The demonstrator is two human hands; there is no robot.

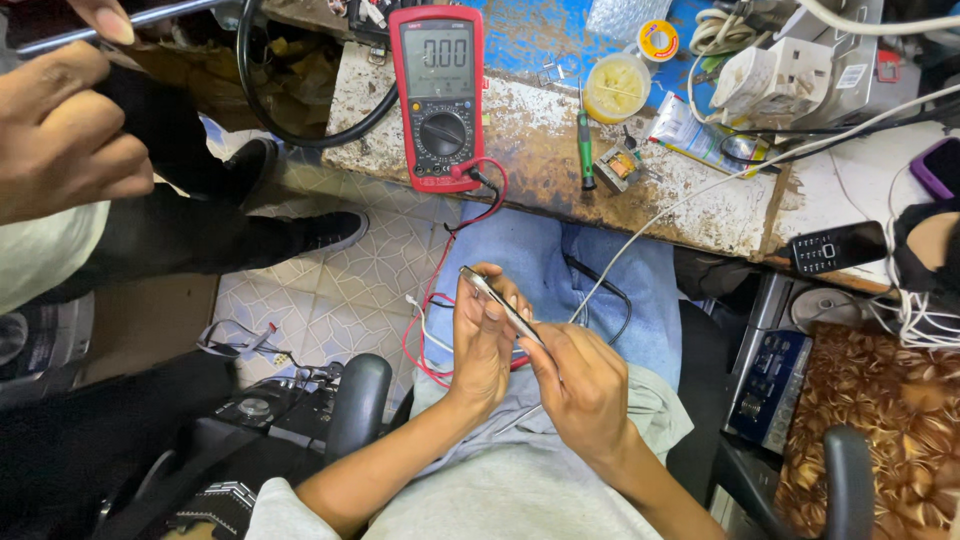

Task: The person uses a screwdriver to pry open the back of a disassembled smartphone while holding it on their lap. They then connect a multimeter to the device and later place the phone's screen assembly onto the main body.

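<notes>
Over my lap, both hands hold a thin flat silver device (pixel 497 302), seen edge-on. My left hand (pixel 482 340) wraps its upper end, fingers curled over the edge. My right hand (pixel 582 388) pinches its lower end. Red and white wires (pixel 432 330) hang beneath my left hand and run up to a red multimeter (pixel 440 95) lying on the worn workbench (pixel 560 175). My legs are in blue jeans (pixel 540 255).
On the bench lie a green screwdriver (pixel 585 150), a small transformer (pixel 618 166), a yellow paste tub (pixel 617 87), a solder reel (pixel 658 40), white adapters (pixel 775 75) and a black keypad phone (pixel 838 247). Another person's hand (pixel 60 120) with a metal rod is at upper left, their shoes on the tiled floor.
</notes>
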